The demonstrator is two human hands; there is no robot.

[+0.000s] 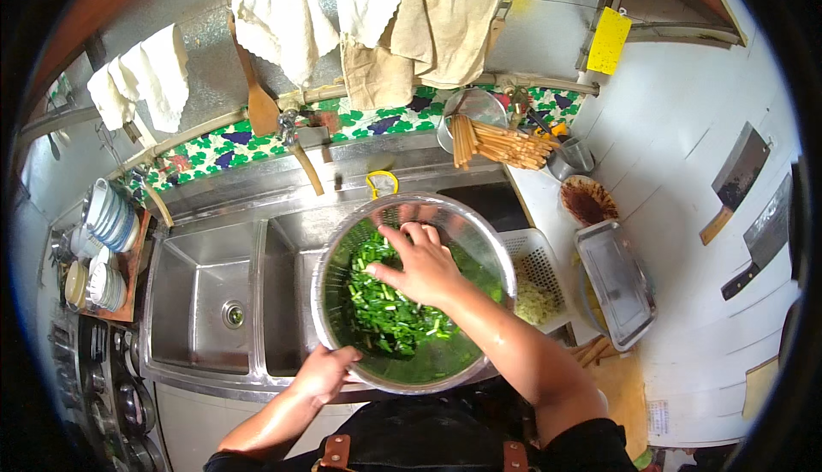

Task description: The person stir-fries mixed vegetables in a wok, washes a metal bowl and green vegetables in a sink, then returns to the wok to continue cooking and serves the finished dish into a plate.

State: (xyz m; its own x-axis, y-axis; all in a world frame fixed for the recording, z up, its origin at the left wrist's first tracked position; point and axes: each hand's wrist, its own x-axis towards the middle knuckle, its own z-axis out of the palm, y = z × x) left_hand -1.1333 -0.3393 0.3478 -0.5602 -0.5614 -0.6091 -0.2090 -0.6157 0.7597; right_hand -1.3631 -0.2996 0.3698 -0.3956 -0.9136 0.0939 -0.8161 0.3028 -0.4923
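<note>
A large round steel bowl (485, 259) is tilted toward me over the sink. Chopped green leaves and stalks (390, 311) lie in it, mostly on its left side. My left hand (327, 372) is closed on the bowl's lower left rim, with the thumb on top and the other fingers partly hidden beneath. Reaching in from the right, my right hand (421, 268) hovers over or touches the greens, palm down. Its fingers are spread, and I see nothing gripped in them.
Two steel sink basins (201, 288) extend left, below a tap (304, 159). To the right stand a white perforated basket (541, 258) with pale shreds, bundled chopsticks (505, 144) and a clear-lidded container (616, 283). Cleavers (741, 168) hang on the right wall; stacked bowls (114, 215) stand left.
</note>
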